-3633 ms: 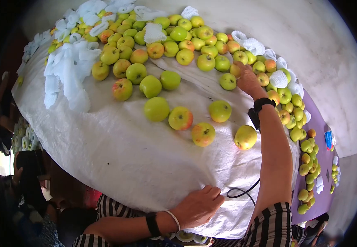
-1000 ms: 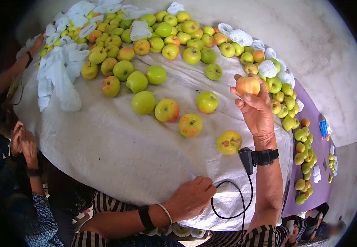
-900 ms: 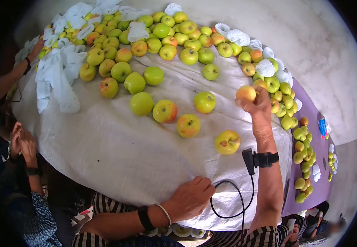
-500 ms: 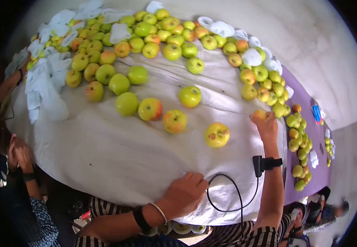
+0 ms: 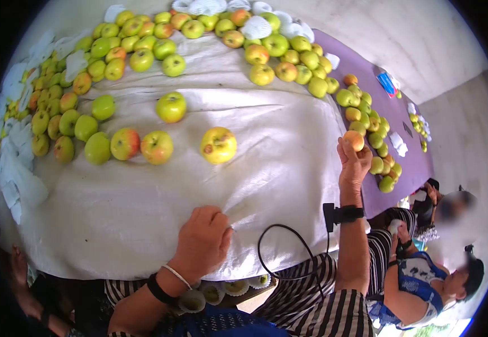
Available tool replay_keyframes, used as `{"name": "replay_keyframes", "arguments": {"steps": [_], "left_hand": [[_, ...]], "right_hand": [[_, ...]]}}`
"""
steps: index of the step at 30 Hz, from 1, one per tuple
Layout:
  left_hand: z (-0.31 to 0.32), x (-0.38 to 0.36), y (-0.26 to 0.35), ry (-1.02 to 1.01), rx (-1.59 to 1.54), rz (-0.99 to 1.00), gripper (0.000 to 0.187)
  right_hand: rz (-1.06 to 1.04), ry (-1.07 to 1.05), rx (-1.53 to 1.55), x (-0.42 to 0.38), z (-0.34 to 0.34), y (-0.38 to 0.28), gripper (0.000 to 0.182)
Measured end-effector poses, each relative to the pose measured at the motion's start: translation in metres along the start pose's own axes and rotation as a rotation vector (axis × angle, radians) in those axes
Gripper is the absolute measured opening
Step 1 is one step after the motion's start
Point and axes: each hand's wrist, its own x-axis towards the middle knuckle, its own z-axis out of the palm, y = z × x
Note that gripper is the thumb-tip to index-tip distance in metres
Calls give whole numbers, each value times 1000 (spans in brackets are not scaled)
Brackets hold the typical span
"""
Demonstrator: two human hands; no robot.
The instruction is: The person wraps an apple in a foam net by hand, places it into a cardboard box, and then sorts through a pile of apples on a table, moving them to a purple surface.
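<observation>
In the head view my right hand (image 5: 355,164) is raised at the table's right edge. Its fingers and thumb grip an orange-yellow apple (image 5: 354,140). My left hand (image 5: 203,238) rests knuckles up on the white cloth (image 5: 143,208) near the front edge, its fingers curled in a loose fist and no object showing. Beyond it on the cloth lies a yellow apple with a brown blemish (image 5: 218,145). To that apple's left is a row with a yellow-orange apple (image 5: 157,147) and a red-yellow apple (image 5: 125,144). A greener apple (image 5: 171,107) lies farther back.
Many apples (image 5: 137,42) and white foam nets (image 5: 16,163) line the back and left. More apples (image 5: 374,132) lie on a purple-covered table (image 5: 367,202) at right. A black cable (image 5: 261,247) loops from my right wrist. Cupped apples (image 5: 236,287) sit below the edge. Co-workers (image 5: 418,286) sit at right.
My right hand has lifted the apple off the cloth and turned it upward near the right edge. The view has swung right, shifting the apples leftward. My left hand stays on the cloth.
</observation>
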Motion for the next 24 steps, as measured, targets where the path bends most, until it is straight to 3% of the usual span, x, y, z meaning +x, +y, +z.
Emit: {"name": "replay_keyframes", "arguments": {"steps": [3,10,17,20,24], "left_hand": [[2,0,0,0,6,-11,25],[1,2,4,-14,17,-3,22],[2,2,7,-26,45,-33,20],[4,2,6,-19,61,-18,20],[3,3,7,-22,63,-6,20]], "right_hand": [[-263,86,-209,-15,-32,25,54],[-233,350,225,-20,-60,-6,59],[-74,684,157,-31,-112,-14,41],[-65,558,409,-23,-142,11,32],[12,612,497,-17,-148,17,28]]}}
